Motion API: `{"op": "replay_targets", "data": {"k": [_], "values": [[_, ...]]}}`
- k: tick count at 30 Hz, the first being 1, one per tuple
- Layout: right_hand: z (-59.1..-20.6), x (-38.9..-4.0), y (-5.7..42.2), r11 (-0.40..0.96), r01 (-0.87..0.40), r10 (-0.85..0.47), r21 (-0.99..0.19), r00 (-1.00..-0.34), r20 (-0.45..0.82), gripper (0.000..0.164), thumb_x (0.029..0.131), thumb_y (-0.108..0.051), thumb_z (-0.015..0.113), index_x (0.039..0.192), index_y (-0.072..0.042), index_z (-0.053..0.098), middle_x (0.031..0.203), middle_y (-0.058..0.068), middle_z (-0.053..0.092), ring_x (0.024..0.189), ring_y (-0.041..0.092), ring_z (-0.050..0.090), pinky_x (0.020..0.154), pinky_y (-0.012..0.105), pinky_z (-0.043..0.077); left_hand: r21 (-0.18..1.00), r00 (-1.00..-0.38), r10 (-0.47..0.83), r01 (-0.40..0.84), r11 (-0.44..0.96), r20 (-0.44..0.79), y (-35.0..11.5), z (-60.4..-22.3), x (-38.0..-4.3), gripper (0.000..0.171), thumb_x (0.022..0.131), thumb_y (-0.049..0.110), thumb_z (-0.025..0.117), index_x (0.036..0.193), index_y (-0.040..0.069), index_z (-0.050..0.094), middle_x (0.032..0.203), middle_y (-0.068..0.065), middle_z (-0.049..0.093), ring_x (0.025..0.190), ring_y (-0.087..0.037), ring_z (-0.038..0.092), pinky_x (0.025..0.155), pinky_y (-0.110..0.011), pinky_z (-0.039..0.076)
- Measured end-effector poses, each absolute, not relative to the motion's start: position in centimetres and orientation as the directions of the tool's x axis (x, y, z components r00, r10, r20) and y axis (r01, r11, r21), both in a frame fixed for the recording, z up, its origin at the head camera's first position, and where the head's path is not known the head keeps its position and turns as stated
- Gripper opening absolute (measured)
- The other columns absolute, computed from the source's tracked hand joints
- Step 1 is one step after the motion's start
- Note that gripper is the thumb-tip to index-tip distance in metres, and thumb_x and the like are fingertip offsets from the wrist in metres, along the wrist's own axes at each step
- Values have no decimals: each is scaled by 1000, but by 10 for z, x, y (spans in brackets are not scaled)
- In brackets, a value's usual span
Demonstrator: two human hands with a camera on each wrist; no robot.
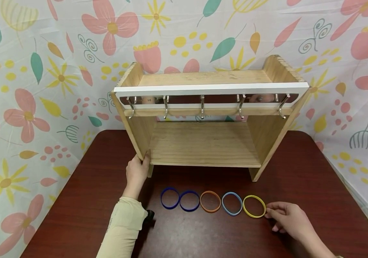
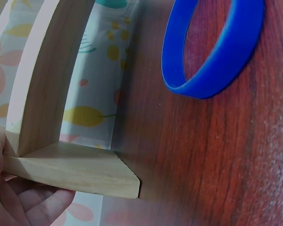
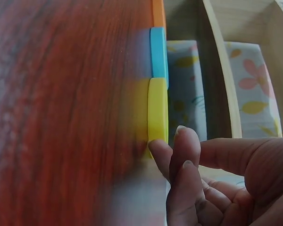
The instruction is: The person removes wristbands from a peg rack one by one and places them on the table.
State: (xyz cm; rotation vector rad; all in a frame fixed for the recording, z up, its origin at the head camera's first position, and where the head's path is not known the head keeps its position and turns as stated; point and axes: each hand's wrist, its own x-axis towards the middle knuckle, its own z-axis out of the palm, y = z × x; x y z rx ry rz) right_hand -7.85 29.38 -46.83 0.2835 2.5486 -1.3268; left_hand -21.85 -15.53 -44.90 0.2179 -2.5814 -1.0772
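My left hand (image 1: 137, 171) grips the lower front edge of the left side panel of a wooden shelf (image 1: 203, 143), thumb on the inner face. In the left wrist view its fingers (image 2: 52, 207) curl beneath the wood. At the right end of a row of silicone wristbands lies a yellow wristband (image 1: 254, 206); my right hand (image 1: 288, 218) pinches its right edge between thumb and fingers. Leftward from it are a light blue wristband (image 1: 224, 208), an orange wristband (image 1: 202, 206) and two dark blue wristbands (image 1: 181, 204), side by side on the table.
Across the shelf's upper front runs a white rail (image 1: 184, 89) with several metal hooks (image 1: 202, 107). The shelf stands on a dark red-brown table (image 1: 84, 200), before a floral cloth (image 1: 61, 46). A small black object (image 1: 149, 216) sits by the left cuff.
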Motion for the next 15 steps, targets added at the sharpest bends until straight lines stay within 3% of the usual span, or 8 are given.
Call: {"op": "replay_targets", "data": {"k": [10, 15], "values": [[-459, -74, 292, 643, 209, 87, -737, -976, -200, 31, 98, -17, 58, 122, 3, 62, 90, 6, 74, 56, 17, 63, 53, 29, 51, 734, -931, -260, 12, 680, 256, -156, -452, -217, 43, 100, 46, 51, 95, 7, 68, 82, -15, 71, 71, -32, 67, 62, -48, 51], [-452, -75, 293, 640, 195, 105, -743, -980, -167, 32, 98, -17, 57, 124, 2, 61, 93, 8, 74, 58, 16, 64, 55, 28, 52, 751, -940, -222, 51, 658, 259, -156, -453, -213, 42, 100, 45, 50, 101, 7, 68, 78, -12, 70, 62, -26, 64, 53, -39, 49]]}}
